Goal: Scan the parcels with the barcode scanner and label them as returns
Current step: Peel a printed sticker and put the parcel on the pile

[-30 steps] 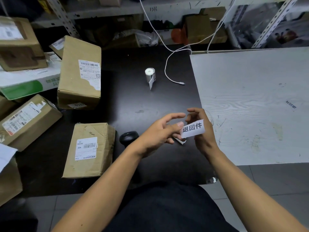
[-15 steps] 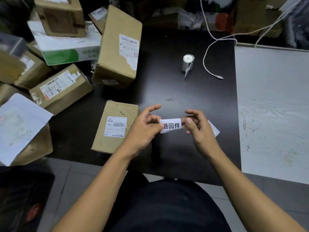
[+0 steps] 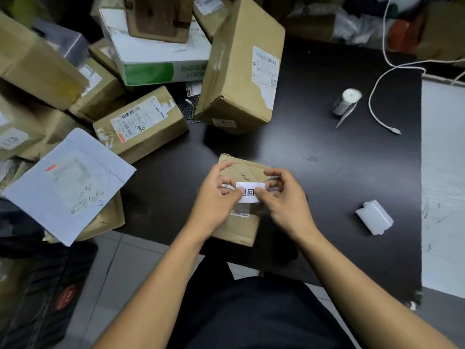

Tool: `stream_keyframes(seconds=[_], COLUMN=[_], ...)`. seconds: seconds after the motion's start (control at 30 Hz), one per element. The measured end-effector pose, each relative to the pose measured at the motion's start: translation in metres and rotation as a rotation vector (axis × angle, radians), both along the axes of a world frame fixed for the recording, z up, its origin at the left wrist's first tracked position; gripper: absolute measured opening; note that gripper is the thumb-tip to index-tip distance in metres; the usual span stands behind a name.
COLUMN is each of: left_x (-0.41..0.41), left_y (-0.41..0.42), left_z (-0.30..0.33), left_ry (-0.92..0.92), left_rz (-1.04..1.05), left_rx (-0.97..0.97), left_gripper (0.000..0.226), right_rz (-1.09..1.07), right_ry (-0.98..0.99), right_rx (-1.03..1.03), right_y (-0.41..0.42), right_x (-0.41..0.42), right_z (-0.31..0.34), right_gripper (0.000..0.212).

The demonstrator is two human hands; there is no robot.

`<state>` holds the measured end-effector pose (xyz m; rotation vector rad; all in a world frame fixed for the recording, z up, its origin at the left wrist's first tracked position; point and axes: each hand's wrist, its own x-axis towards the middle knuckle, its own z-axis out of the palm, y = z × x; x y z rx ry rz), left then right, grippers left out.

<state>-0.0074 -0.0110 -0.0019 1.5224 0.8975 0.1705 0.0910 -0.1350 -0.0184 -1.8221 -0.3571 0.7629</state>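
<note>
A parcel-handling back room or small warehouse: brown cardboard parcels bearing printed shipping labels (image 3: 141,122) lie heaped across a black worktable (image 3: 314,152), beside a grey plastic mailer bag (image 3: 70,182), a small white roll of printed labels (image 3: 346,102) and a loose white charging cable (image 3: 377,96). Grey floor tiles (image 3: 120,253) show below.

A white return label (image 3: 249,192) with black characters lies flat over a small brown cardboard parcel (image 3: 239,224) at the black table's (image 3: 327,159) near edge.
</note>
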Motion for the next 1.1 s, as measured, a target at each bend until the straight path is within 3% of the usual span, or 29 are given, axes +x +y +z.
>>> stream_keyframes(seconds=[0.23,0.4,0.53,0.7,0.9,1.0,1.1], left_x=[0.027,0.038,0.035,0.021,-0.01,-0.025,-0.037], left_y=[0.048,0.055,0.055,0.08,0.089,0.083,0.079], left_z=[-0.004,-0.001,0.001,-0.01,-0.024,-0.029,-0.035], left_ry=[0.187,0.3,0.369,0.307,0.161,0.147,0.167], left_rz=[-0.219,-0.465,-0.487,-0.399,-0.431,-0.555,-0.627], left_rx=[0.356,0.609,0.708,0.587,0.327,0.2,0.108], left_gripper=[0.061,0.067,0.068,0.069,0.068,0.08,0.093], right_rz=[-0.005,0.051,0.066,-0.031,-0.096,-0.06,0.064], right_ry=[-0.198,-0.328,-0.403,-0.389,-0.332,-0.247,-0.099], right_rx=[-0.241,-0.436,-0.576,-0.687,-0.477,-0.429,-0.406], right_y=[0.052,0.066,0.07,0.046,0.015,0.002,-0.004], right_x=[0.007,0.006,0.001,0.006,-0.016,-0.037,-0.054], right_z=[0.004,0.006,0.007,0.014,0.012,0.011,0.005], right_gripper=[0.032,0.044,0.051,0.048,0.043,0.055,0.082])
